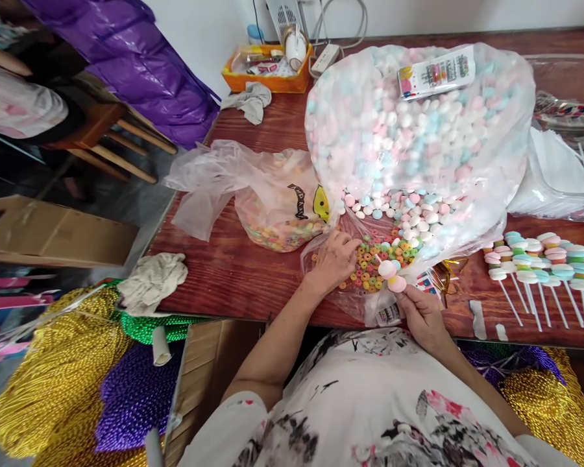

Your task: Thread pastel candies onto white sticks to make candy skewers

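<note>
My right hand [421, 314] pinches a candy skewer [394, 275] by its lower end; pink and pale blue discs are threaded on it, with a bare white stick tip at the top. On the pile of small coloured rings [372, 256], my left hand [331, 259] rests with bent fingers pressed together. Whatever they pinch is hidden. The rings lie on clear plastic, just below loose pastel candy discs [421, 217] at the mouth of a large clear bag [418, 130]. Several finished-looking candy skewers [540, 266] lie side by side on the right.
Left of the large bag sits a smaller plastic bag of rings [282, 227]. An orange box [267, 78] stands at the back, near a power strip [325, 59]. Cloths [153, 280] lie at the table's left edge. Bead strands [58, 370] hang below. Another person sits at far left.
</note>
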Demonstrator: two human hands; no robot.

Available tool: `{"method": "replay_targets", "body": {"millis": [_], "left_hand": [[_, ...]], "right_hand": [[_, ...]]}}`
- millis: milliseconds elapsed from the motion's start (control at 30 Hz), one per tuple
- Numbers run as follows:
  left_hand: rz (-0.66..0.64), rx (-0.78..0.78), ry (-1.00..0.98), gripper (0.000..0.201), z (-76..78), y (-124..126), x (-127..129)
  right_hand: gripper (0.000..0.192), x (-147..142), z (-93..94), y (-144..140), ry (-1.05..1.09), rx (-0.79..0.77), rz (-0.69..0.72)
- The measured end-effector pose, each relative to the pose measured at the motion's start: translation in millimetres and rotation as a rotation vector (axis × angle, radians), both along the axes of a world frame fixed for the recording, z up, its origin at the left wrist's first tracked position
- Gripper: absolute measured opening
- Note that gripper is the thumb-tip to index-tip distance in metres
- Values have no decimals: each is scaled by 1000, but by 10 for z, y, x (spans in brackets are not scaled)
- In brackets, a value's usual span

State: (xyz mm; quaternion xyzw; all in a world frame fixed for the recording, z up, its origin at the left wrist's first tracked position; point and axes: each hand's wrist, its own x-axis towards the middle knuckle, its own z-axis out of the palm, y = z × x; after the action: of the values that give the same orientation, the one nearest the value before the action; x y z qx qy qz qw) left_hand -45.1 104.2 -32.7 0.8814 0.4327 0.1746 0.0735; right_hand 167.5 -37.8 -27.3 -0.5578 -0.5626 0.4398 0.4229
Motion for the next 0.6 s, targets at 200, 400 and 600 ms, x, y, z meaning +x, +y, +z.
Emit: {"method": "replay_targets", "body": {"millis": [200, 400, 600], "left_hand": [[-21, -8, -61, 47, -31, -90, -77], [-99, -163, -272, 36, -40, -6, -138], [95, -521, -1043, 31, 176, -171, -88]], "right_hand": [[33, -45, 10, 37, -63, 50, 37], [34, -72, -29, 22, -97, 57, 22], [34, -123, 56, 27, -123, 75, 76]]}}
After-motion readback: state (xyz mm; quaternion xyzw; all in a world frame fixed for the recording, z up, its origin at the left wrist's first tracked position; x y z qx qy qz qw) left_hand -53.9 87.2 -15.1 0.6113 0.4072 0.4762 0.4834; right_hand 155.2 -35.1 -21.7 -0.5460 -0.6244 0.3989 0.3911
